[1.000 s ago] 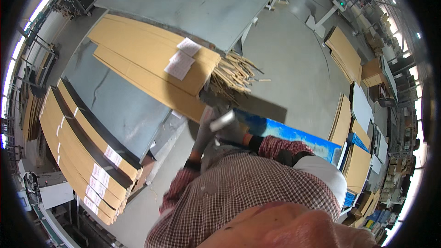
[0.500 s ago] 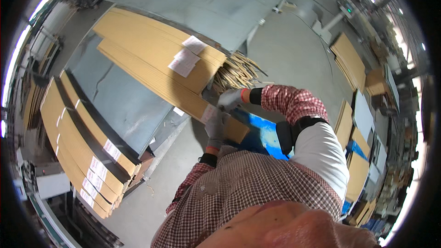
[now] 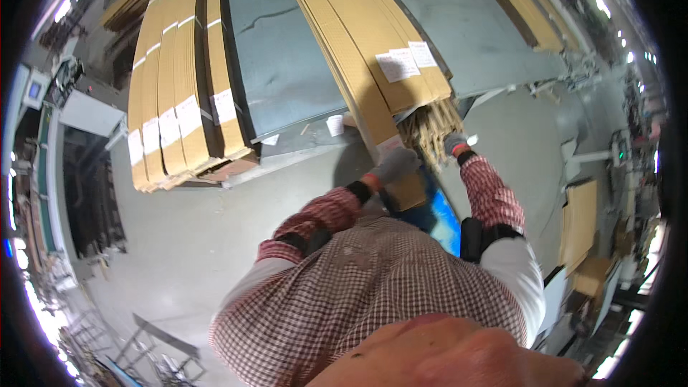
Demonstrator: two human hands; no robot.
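Note:
My left hand [image 3: 396,165], in a grey glove, grips a long tan cardboard sheet [image 3: 358,104] close to its near end, beside a white label. That end juts toward my body over a blue surface [image 3: 444,222]. My right hand [image 3: 455,143], also gloved, is at the right of a heap of narrow cardboard strips [image 3: 428,129]. Its fingers look closed, but what they hold, if anything, cannot be made out. Beside the sheet lies a wider stack of cardboard [image 3: 401,43] with white paper labels [image 3: 398,64] near its end.
Further left, several bound cardboard stacks [image 3: 172,86] with labels rest on the grey table [image 3: 279,50]. Another cardboard stack [image 3: 509,0] lies at the far right. More cardboard sheets [image 3: 579,222] stand at the right, past the grey floor [image 3: 494,129].
My right hand has moved away from my left hand, rightward to the loose strips. The left hand stays at the sheet's near end. The whole view has turned, shifting the stacks rightward.

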